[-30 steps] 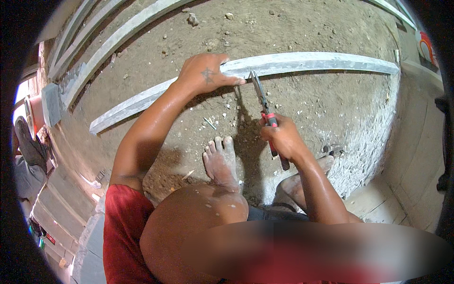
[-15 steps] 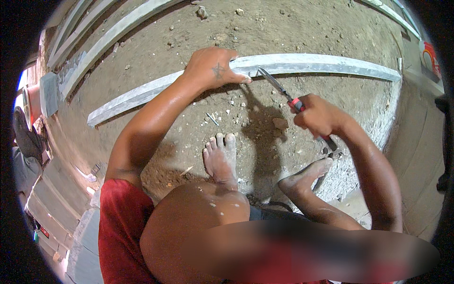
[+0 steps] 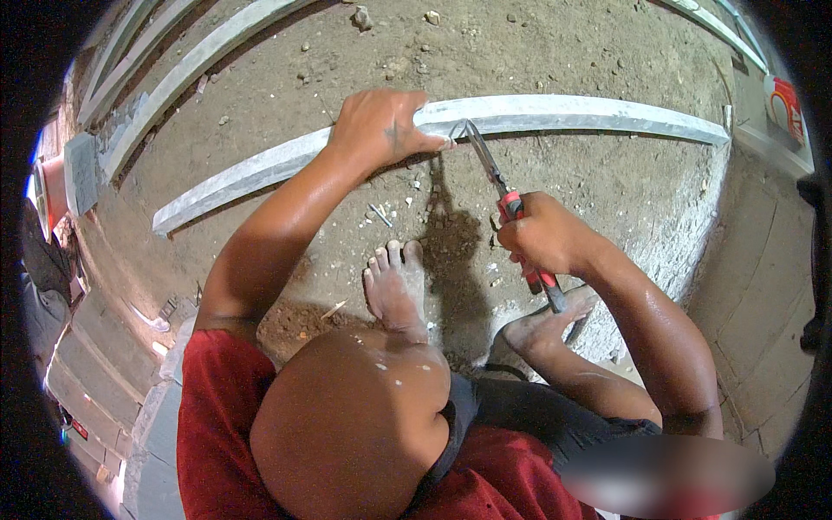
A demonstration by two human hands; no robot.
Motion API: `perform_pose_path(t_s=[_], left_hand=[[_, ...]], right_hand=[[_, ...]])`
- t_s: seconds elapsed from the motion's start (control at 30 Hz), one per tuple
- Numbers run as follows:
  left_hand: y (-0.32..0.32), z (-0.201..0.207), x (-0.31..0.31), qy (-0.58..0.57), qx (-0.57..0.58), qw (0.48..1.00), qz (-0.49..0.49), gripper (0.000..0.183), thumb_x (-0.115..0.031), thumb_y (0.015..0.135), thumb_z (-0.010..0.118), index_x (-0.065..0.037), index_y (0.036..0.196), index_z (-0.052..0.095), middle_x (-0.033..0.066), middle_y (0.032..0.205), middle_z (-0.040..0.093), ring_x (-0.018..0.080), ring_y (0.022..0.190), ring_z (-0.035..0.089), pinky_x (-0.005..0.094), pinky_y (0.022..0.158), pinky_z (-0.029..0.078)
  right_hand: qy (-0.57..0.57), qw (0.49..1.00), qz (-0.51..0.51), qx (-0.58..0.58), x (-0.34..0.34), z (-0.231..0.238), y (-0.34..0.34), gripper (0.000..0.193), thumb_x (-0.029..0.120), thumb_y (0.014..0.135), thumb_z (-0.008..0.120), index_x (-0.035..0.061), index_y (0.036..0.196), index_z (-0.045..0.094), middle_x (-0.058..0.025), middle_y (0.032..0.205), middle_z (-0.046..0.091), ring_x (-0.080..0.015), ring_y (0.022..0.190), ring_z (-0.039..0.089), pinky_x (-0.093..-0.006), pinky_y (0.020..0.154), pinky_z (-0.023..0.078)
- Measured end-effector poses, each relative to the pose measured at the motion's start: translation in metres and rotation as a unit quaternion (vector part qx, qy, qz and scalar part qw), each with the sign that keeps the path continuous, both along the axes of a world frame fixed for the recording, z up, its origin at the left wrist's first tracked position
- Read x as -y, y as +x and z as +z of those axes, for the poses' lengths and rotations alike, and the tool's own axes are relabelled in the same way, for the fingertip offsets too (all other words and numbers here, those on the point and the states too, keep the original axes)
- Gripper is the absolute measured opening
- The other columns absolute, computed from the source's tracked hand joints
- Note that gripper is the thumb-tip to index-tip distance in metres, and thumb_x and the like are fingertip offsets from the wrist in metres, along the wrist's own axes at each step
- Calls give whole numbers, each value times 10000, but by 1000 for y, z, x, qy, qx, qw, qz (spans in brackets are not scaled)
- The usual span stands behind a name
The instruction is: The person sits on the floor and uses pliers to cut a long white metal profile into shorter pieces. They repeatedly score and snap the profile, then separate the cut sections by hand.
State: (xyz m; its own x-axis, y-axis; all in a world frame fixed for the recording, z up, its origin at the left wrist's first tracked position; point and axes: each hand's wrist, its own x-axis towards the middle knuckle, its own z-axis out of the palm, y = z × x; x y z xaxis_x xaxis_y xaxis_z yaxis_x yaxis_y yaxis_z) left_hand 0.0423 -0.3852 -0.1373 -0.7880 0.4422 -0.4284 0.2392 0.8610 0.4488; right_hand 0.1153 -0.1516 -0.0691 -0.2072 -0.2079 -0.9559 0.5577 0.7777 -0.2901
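A long pale grey bar (image 3: 563, 115) with squared edges lies across the dirt ground in front of me. My left hand (image 3: 374, 126) is closed over it left of its middle, with the thumb on the near side and the fingers hidden beyond. In my right hand (image 3: 548, 234) is a red-handled hand tool (image 3: 492, 168) with black parts and a long, narrow metal end. The tip of that metal end is at the bar's near edge, close to my left thumb. Whether the tip touches the bar, I cannot tell.
My bare feet (image 3: 397, 286) are on the ground just short of the bar. More pale bars (image 3: 204, 62) lie at the far left, near a grey block (image 3: 81, 173). Small stones (image 3: 363, 17) dot the dirt. At the right edge stands a red and white container (image 3: 784, 113).
My right hand has moved left and a little nearer to me with the tool, whose tip is now closer to my left thumb. The left hand keeps its hold on the bar.
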Motion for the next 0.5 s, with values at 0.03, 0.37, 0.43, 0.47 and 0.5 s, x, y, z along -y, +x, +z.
perform_pose_path(t_s=[0.03, 0.37, 0.43, 0.47, 0.5], left_hand=[[-5, -1, 0, -4, 6, 1000, -9, 575, -590, 677, 779, -88, 951, 724, 176, 865, 712, 363, 848, 687, 467, 783, 525], [-17, -13, 10, 135, 210, 967, -47, 654, -441, 632, 832, 0, 1082, 659, 227, 983, 691, 355, 908, 683, 411, 801, 523], [-13, -7, 11, 102, 182, 976, -57, 537, -325, 646, 806, -8, 1056, 668, 210, 950, 700, 357, 879, 683, 398, 795, 524], [-11, -3, 10, 85, 217, 972, -38, 518, -315, 647, 808, -5, 1040, 671, 206, 932, 702, 347, 865, 684, 393, 793, 523], [-9, 1, 11, 77, 247, 966, -23, 500, -306, 649, 810, -3, 1023, 674, 201, 913, 704, 337, 852, 686, 389, 791, 523]], right_hand=[[4, 999, 44, -16, -2, -2, 1, 247, 165, 788, 571, -62, 883, 597, -89, 708, 593, -196, 597, 586, -362, 545, 519], [-55, 985, -135, -90, -8, -2, 39, 346, 156, 776, 601, -24, 1070, 563, -128, 802, 624, -218, 649, 613, -347, 607, 509], [-53, 966, -150, -202, -10, 3, 49, 312, 175, 785, 632, -1, 1037, 579, -118, 821, 632, -196, 672, 601, -320, 646, 490], [-53, 956, -213, -195, -12, 2, 50, 306, 186, 798, 643, 3, 1035, 581, -101, 814, 626, -182, 668, 593, -315, 638, 485], [-51, 944, -274, -179, -14, 0, 49, 302, 198, 811, 655, 7, 1033, 583, -83, 806, 621, -169, 663, 585, -310, 629, 481]])
